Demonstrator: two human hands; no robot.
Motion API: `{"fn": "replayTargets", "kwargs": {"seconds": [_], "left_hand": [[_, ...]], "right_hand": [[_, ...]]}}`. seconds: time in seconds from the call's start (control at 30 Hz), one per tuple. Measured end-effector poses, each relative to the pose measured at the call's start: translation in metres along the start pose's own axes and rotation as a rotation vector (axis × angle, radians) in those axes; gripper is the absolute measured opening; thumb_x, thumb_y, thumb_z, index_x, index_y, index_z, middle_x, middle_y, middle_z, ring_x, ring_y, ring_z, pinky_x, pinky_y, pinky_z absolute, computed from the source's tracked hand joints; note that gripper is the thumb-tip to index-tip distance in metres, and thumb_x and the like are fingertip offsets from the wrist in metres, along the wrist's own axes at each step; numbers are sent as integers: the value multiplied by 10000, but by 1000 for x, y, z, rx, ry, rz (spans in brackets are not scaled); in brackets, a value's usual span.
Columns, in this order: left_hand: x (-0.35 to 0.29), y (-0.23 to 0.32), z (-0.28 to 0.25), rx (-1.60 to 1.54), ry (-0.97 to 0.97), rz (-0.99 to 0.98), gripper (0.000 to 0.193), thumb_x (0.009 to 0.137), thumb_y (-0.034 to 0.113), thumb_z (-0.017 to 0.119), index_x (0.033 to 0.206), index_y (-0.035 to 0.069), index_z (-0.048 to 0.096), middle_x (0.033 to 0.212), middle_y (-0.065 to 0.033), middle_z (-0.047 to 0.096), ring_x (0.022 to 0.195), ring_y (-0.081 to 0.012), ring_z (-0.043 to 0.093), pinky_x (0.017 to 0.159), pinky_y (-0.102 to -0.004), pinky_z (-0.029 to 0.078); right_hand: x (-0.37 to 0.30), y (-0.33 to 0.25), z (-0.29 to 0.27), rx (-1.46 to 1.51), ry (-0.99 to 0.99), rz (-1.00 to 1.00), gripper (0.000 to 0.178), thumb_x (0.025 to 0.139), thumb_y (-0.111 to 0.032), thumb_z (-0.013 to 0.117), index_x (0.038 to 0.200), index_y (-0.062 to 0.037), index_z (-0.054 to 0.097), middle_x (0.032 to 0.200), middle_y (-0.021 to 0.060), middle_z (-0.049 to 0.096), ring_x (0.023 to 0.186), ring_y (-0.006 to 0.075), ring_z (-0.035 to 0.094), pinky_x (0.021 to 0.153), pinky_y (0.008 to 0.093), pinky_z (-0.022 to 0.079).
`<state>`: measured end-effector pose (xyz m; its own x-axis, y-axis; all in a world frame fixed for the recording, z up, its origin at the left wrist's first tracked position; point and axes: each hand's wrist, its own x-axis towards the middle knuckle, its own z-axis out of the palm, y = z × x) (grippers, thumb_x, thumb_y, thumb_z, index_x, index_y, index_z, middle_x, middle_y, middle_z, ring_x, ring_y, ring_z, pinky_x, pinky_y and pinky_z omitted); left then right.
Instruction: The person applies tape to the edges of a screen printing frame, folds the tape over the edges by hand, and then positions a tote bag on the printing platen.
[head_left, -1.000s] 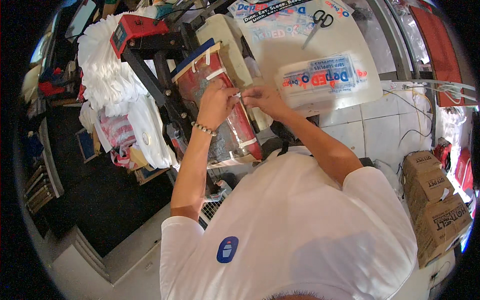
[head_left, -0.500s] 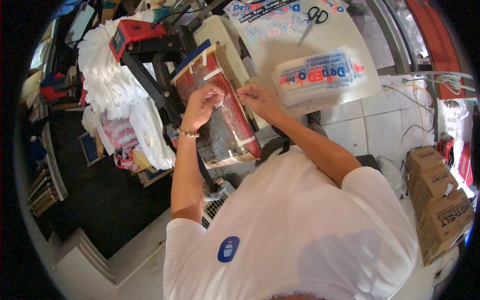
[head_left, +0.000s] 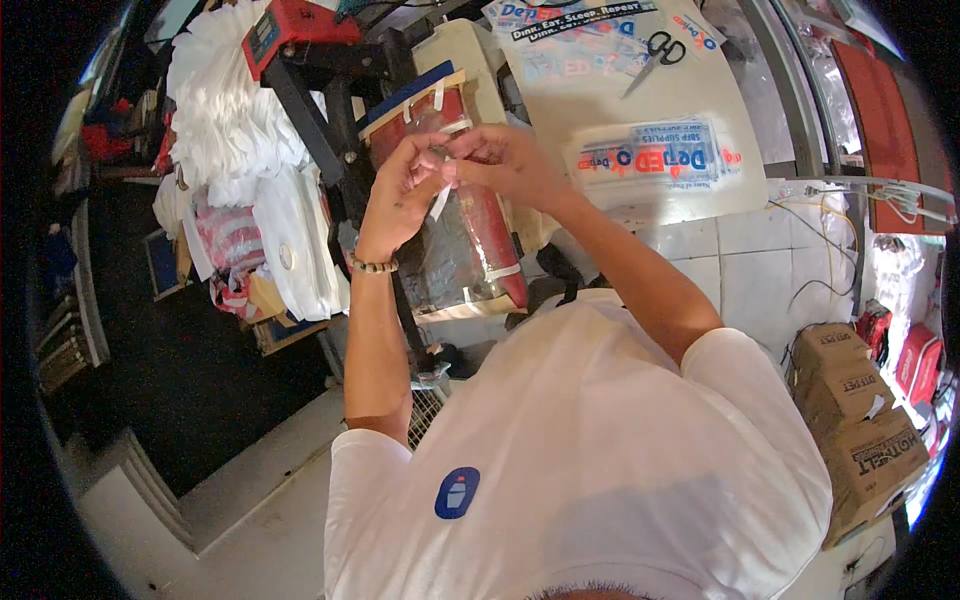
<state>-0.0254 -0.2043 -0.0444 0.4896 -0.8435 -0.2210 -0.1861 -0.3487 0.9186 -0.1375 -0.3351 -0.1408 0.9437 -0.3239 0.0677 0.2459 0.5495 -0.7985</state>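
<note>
My left hand [head_left: 402,200] is closed in a pinch, with a small white strip [head_left: 440,204] hanging from its fingers. My right hand [head_left: 512,168] meets it fingertip to fingertip, its fingers pressed together. Whatever lies between the right fingertips is too small to make out. Beneath both hands slopes a red panel [head_left: 482,232] covered in clear film. Short pieces of white tape [head_left: 500,273] sit along its edge, and a blue bar [head_left: 408,98] runs across its far end. My hands partly cover the panel's upper half.
Black scissors [head_left: 655,62] and printed transfer sheets [head_left: 650,155] lie on the pale table [head_left: 735,150] at right. A black metal frame with a red control box [head_left: 300,38] stands left of the panel. White garments [head_left: 235,120] are piled beyond it. Cardboard boxes [head_left: 870,460] stand at far right.
My hands were apart above the panel and are now together, the right having moved left to the left one. The white strip now shows more plainly. The whole view has shifted slightly.
</note>
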Motion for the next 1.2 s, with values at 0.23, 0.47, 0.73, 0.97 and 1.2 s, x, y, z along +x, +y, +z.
{"fn": "replayTargets", "kwargs": {"seconds": [0.23,0.47,0.73,0.97,1.2], "left_hand": [[-10,10,-9,42,-64,23,476,885,-35,674,1318,4,479,1024,-24,612,892,-82,604,756,-235,510],[-22,-4,-13,0,86,-145,341,894,78,714,1202,1,588,890,-29,670,756,-81,622,638,-224,493],[6,-14,18,233,125,-111,156,843,80,738,976,5,705,807,-53,708,699,-107,643,598,-248,493],[35,-24,45,737,60,-49,208,750,169,792,888,30,721,811,-136,722,738,-221,711,694,-333,552],[45,-4,52,832,17,-271,180,713,96,775,843,-6,705,742,-164,705,705,-284,715,665,-372,554]], "right_hand": [[9,-5,3,-213,-49,-10,151,934,-148,671,963,-3,642,838,38,663,791,90,637,721,240,525],[4,-4,8,-222,82,27,172,937,-162,670,978,-8,605,877,55,654,820,124,650,768,287,549],[-14,27,-38,156,304,186,156,899,-112,714,994,-47,609,913,62,669,840,141,653,763,302,552],[-28,106,-54,491,328,345,211,888,-89,706,1039,-20,576,964,113,669,807,204,668,716,300,566],[-30,107,-38,535,339,328,241,884,-78,712,1069,-38,562,1017,85,647,937,196,642,804,344,531]]}}
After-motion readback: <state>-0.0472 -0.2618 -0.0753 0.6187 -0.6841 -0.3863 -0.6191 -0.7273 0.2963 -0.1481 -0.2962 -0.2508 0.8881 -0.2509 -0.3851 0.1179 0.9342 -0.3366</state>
